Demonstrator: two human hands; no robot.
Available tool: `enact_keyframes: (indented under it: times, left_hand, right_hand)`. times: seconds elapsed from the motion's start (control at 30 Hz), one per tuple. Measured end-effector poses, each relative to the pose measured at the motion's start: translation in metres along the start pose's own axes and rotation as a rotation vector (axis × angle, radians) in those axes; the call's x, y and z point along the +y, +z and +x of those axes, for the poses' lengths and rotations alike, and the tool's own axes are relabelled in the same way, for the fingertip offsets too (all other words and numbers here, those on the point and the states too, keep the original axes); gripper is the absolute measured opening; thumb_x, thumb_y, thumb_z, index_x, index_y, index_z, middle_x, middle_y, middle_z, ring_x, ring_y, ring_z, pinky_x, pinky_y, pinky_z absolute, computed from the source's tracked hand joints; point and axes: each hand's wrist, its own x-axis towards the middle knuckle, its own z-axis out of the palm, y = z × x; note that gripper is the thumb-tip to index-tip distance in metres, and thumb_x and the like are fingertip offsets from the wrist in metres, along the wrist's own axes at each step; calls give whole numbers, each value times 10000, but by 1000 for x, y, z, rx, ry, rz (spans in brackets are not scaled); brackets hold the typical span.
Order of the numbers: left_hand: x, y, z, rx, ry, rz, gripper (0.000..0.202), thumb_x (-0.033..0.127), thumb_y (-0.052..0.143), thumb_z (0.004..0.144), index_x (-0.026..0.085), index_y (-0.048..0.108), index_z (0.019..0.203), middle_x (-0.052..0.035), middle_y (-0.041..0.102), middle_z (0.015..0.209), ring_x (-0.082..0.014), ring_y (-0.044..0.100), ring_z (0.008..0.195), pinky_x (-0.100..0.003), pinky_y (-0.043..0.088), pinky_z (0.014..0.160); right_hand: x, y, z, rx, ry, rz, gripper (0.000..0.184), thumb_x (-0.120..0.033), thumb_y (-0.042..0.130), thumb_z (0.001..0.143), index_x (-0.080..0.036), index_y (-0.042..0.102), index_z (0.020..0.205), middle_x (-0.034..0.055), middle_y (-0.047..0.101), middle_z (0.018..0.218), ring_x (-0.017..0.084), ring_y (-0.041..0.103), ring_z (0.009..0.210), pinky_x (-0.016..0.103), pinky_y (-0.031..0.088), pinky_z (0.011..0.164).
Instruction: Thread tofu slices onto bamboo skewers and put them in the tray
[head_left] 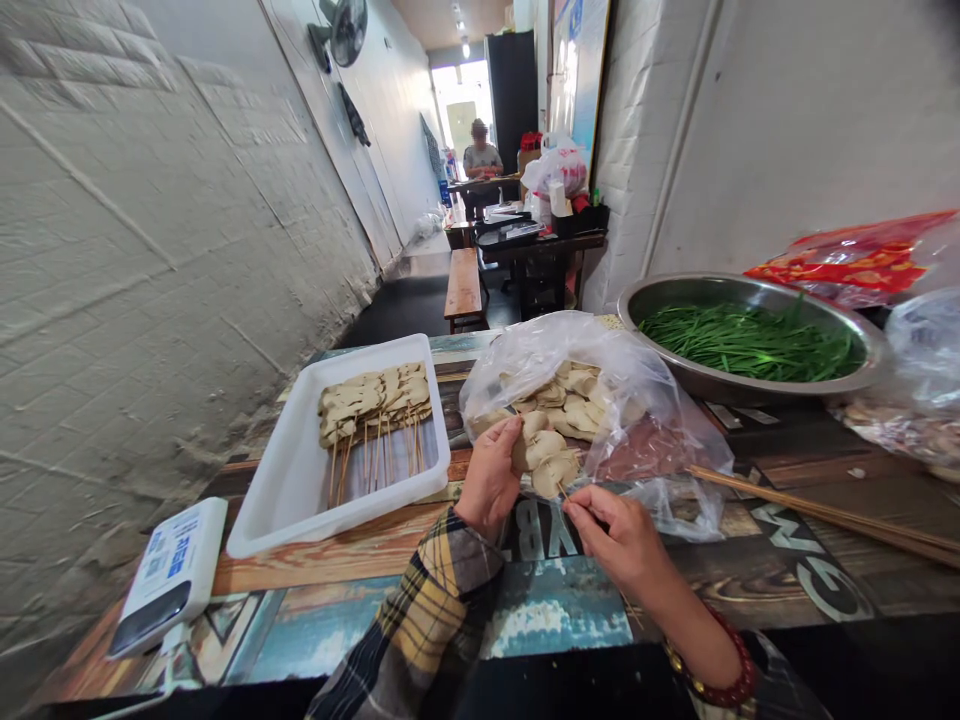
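Observation:
Between my hands is a skewer of thin beige slices (551, 465), threaded on a bamboo stick and tilted. My left hand (491, 475) pinches the slices at their upper left side. Lower right, my right hand (619, 535) is closed on the bare stick just below the slices. Right behind them, a clear plastic bag (517, 355) lies open with a heap of loose beige slices (574, 400) in it. Left of my hands stands a white tray (274, 495) holding stacked finished skewers (375, 400), their sticks pointing toward me.
A steel basin (750, 382) of green chives (750, 340) stands at the back right. Several bare bamboo sticks (817, 505) lie at right. A white kitchen scale (172, 570) sits at the left edge. A person (482, 158) sits far back, beyond a wooden bench (464, 283).

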Motion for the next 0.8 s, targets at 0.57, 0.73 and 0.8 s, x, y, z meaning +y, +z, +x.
enact_keyframes:
  times: [0.57, 0.73, 0.8]
  left_hand:
    - [-3, 8, -5, -33, 10, -7, 330, 401, 775, 678, 146, 663, 856, -33, 669, 751, -131, 603, 631, -235, 481, 581]
    - [0, 9, -6, -120, -117, -45, 368, 437, 745, 720, 147, 663, 932, -72, 697, 829, -192, 665, 766, -311, 541, 726]
    - [-1, 8, -6, -145, -146, -22, 356, 386, 779, 695, 138, 668, 925, -77, 703, 846, -195, 673, 781, -306, 546, 734]
  right_hand:
    - [3, 3, 0, 13, 45, 67, 282, -333, 426, 934, -169, 639, 847, -28, 540, 474, 144, 542, 447, 237, 404, 497]
    - [10, 3, 0, 80, 105, 167, 281, -352, 424, 945, -167, 626, 886, -36, 538, 494, 135, 543, 466, 234, 409, 516]
    - [11, 2, 0, 83, 119, 186, 284, -365, 429, 943, -165, 624, 888, -40, 527, 491, 134, 535, 467, 237, 404, 522]
